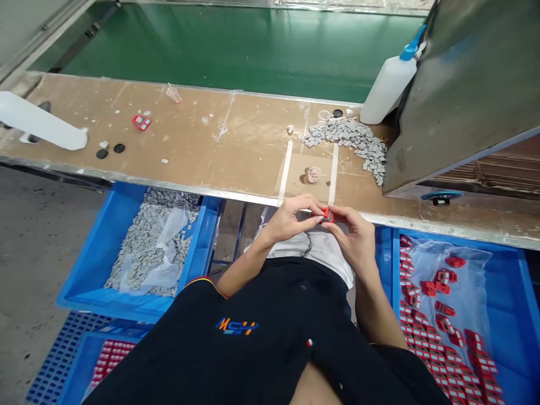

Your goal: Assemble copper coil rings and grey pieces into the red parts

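Note:
Just in front of the bench edge, a small red piece with a grey part (326, 214) is held between both hands. My left hand (294, 218) pinches it from the left with thumb and fingertips. From the right, my right hand (353, 230) grips the same piece, its fingers closed around the side. Fingers hide part of it. Beyond the hands, a small cup with pinkish contents (313, 174) sits on a cardboard sheet (295, 163) bounded by two white tape strips. A heap of small grey rectangular pieces (348, 136) lies farther back on the right.
A blue bin (84, 275) of grey pieces stands left; another blue bin (512, 315) with rows of red pieces stands right. White bottles (390, 84) flank the bench. A metal cabinet (459, 95) rises at right. Behind runs a green belt (253, 50).

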A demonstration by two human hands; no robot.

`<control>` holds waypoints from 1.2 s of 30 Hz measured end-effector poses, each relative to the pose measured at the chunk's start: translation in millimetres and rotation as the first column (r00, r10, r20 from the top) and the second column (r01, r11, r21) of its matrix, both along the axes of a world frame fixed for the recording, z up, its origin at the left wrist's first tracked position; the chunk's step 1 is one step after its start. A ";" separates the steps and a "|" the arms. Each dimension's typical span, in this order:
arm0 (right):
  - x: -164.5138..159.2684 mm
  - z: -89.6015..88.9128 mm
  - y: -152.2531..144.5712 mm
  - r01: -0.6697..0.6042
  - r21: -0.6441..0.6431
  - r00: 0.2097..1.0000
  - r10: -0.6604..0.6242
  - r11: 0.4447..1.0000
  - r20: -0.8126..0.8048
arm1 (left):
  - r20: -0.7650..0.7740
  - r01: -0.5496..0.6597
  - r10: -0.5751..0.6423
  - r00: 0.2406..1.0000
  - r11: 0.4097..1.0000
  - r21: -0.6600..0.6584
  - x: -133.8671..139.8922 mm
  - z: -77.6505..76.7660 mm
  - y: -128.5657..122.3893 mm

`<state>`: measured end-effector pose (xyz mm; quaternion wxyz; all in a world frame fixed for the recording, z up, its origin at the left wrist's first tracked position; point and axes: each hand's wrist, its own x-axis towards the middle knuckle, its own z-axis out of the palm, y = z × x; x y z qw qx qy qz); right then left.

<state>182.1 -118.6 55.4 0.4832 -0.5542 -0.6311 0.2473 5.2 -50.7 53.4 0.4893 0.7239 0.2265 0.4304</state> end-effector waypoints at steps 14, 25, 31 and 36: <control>-16.1 -25.8 -17.5 0.055 -0.056 0.949 -0.070 0.997 -0.307 | 0.011 0.030 -0.029 1.000 0.992 -0.126 -4.4 -16.0 -17.9; 5.0 -19.7 5.5 0.105 -0.011 0.994 -0.105 0.994 -0.029 | -0.141 0.082 -0.087 0.986 0.996 -0.039 10.5 -24.0 19.3; 18.6 -27.5 12.1 0.124 -0.034 0.991 -0.125 0.992 -0.039 | -0.171 0.141 -0.144 0.975 0.989 -0.031 23.9 -29.0 32.3; 23.5 -37.2 11.8 0.096 -0.044 0.992 -0.099 0.994 -0.072 | -0.199 0.211 -0.211 0.957 0.977 -0.025 29.9 -32.6 37.9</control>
